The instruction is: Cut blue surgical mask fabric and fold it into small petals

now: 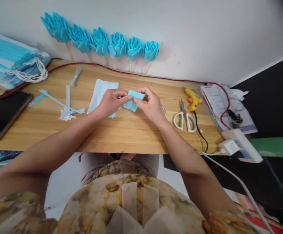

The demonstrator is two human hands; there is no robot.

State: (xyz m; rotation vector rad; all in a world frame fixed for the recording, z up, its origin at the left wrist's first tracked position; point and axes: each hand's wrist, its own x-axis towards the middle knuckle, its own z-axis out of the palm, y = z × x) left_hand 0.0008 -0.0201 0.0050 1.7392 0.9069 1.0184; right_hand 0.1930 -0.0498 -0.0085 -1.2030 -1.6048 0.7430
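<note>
A small piece of light-blue mask fabric (pixel 132 104), folded over along its top, is pinched between both my hands above the wooden table. My left hand (pixel 111 101) grips its left side with thumb and fingers. On the right side, my right hand (pixel 151 103) holds the folded top edge between thumb and fingers. Beneath and beside my left hand lies a flat stack of pale-blue fabric sheets (pixel 100 90), partly covered by the hand. A round roll (pixel 163 110) shows only its edge behind my right wrist.
White-handled scissors (pixel 184 118) and a yellow glue gun (pixel 192 99) lie at right, near a power strip (pixel 243 146). Blue fabric flowers (pixel 117 45) on sticks lean along the wall. At left are cut strips (pixel 67 97), a phone (pixel 6 113) and bagged face masks (pixel 7 58).
</note>
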